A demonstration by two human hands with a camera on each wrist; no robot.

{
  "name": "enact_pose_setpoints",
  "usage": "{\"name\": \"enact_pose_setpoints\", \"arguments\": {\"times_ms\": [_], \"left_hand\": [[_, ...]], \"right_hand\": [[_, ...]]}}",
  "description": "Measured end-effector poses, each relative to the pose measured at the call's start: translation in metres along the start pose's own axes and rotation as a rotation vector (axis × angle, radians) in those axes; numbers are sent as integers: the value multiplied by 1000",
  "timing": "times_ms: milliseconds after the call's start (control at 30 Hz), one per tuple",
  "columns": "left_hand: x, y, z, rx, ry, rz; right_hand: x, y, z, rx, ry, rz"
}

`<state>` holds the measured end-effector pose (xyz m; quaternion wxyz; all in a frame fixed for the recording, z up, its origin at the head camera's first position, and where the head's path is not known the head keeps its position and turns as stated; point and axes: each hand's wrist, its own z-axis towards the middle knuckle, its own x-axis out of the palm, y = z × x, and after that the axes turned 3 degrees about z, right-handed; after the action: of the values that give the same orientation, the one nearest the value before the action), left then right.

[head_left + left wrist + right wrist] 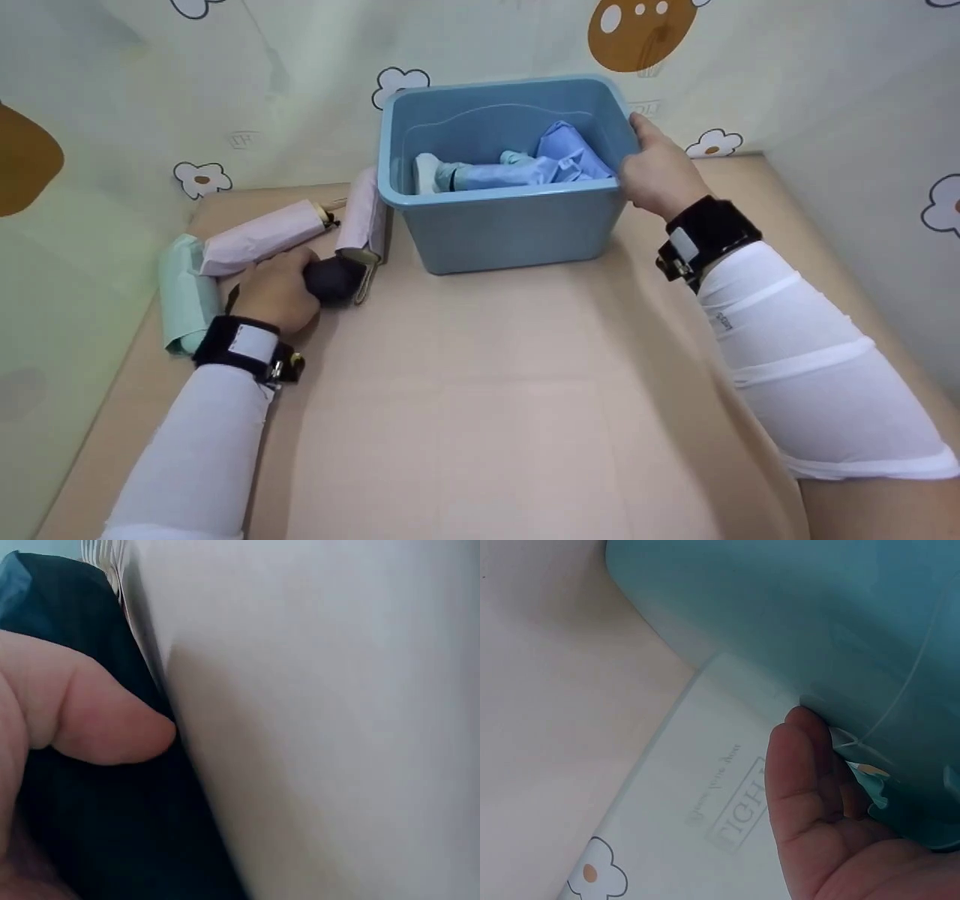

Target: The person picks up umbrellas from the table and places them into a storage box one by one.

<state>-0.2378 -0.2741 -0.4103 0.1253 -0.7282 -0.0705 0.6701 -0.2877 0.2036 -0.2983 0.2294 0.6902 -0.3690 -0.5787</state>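
My left hand [279, 291] grips a dark folded umbrella [335, 280] lying on the table at the left. In the left wrist view, the thumb [112, 716] presses along its dark cloth [112, 825]. Beyond it stands a light blue plastic bin [517, 232], whose right rim my right hand [664, 172] holds. The right wrist view shows the fingers [799, 772] against the bin wall [780, 622]. Inside the bin lie a blue folded umbrella [499, 175] with a pale handle and more blue cloth [574, 150]; their undersides are hidden.
Two pale pink folded umbrellas [262, 238] [363, 217] lie left of the bin, one close against it. A mint green umbrella [187, 292] lies at the table's left edge. A flower-patterned cloth [300, 90] hangs behind the beige table [465, 420].
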Motion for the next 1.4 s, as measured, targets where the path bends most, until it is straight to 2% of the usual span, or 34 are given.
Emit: {"name": "enact_pose_setpoints", "arguments": {"times_ms": [533,800,933,1067,1200,1400], "left_hand": [[1,-21,-5,11,-71,-118],[0,-27,-4,65,-107,-84],[-6,-32,-4,76,-109,-96],[-17,-44,-7,92,-119,-116],[-26,-60,-12,122,-173,-128],[-36,-85,-17,190,-312,-162]], "right_hand": [[0,1,0,13,-12,3],[0,-1,1,-11,-12,-14],[0,0,1,4,-2,4],[0,1,0,9,-1,16],[0,1,0,3,2,16],[0,1,0,8,7,20]]}}
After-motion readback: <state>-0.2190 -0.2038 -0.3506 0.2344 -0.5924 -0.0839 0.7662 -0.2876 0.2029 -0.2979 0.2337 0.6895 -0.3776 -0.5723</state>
